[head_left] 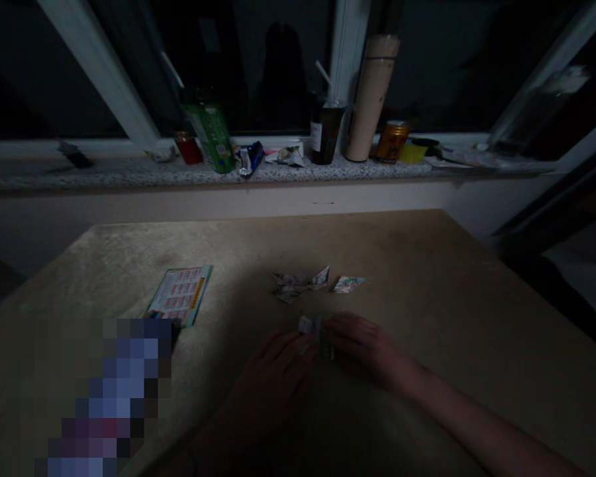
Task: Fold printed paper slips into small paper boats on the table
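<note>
Between my two hands, low over the table, is a small piece of folded paper (326, 344), partly covered by the fingers. My left hand (281, 361) has its fingers closed on the paper's left side. From the right, my right hand (360, 338) grips the other side with fingers pressed together. Just beyond lie several folded paper pieces with a printed pattern: a joined group (291, 286) and, right of it, a separate pointed piece (348, 285). The dim light hides fine detail of the folds.
A printed calendar card (181, 295) lies on the table (402, 252) to the left, beside a pixelated area. Along the granite windowsill (144, 172) stand a green bottle (213, 132), a dark cup with a straw (326, 132), a tall beige flask (372, 99) and an orange can (392, 141).
</note>
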Available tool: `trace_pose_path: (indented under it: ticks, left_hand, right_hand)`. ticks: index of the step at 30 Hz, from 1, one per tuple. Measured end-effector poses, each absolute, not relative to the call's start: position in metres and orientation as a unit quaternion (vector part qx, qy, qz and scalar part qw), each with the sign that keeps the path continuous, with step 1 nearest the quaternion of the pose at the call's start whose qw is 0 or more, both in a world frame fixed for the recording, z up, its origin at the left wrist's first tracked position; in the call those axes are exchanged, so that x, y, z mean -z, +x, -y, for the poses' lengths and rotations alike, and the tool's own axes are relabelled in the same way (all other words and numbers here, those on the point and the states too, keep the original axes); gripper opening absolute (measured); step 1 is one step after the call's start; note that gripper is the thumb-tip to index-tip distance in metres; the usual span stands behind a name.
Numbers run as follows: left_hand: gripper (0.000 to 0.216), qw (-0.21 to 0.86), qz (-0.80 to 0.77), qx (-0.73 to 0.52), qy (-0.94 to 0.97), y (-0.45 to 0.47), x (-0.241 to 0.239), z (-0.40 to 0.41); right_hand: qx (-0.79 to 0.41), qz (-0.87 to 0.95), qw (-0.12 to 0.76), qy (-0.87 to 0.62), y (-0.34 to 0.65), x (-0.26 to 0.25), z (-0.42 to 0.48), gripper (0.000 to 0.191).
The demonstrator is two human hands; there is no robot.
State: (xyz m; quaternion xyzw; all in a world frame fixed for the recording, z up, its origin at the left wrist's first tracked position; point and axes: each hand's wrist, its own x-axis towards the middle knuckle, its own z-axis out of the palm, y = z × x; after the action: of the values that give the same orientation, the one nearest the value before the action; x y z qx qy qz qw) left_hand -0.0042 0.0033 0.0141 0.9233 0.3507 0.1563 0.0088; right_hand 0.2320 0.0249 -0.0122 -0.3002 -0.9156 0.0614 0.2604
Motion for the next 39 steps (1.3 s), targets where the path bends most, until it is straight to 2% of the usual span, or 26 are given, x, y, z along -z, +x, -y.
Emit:
trace_pose_path:
  ticks: [5, 11, 18, 24, 33, 39]
  left_hand:
    - [0.043, -0.014, -0.36, -0.097, 0.928, -0.005, -0.01, 0.002]
    - [0.054, 0.021, -0.382, -0.035, 0.923, -0.008, -0.003, 0.007]
    - [0.063, 0.075, -0.36, -0.045, 0.929, -0.014, -0.001, 0.006]
    - [0.076, 0.121, -0.358, -0.032, 0.925, -0.021, -0.003, 0.006]
    - [0.075, 0.131, -0.341, -0.025, 0.93, -0.023, -0.004, 0.006]
    - [0.075, 0.132, -0.323, -0.039, 0.936, -0.02, -0.007, 0.004]
  right_hand:
    - [-0.064, 0.928, 0.219, -0.294, 0.239, 0.006, -0.028, 0.031]
    - [-0.047, 0.931, 0.203, -0.299, 0.242, 0.006, -0.031, 0.028]
    - [-0.045, 0.929, 0.173, -0.323, 0.241, 0.0, -0.027, 0.032]
    - [-0.053, 0.925, 0.177, -0.332, 0.239, 0.001, -0.027, 0.026]
    - [-0.071, 0.918, 0.186, -0.344, 0.238, -0.001, -0.025, 0.029]
    - [-0.129, 0.913, 0.186, -0.339, 0.242, -0.008, -0.027, 0.027]
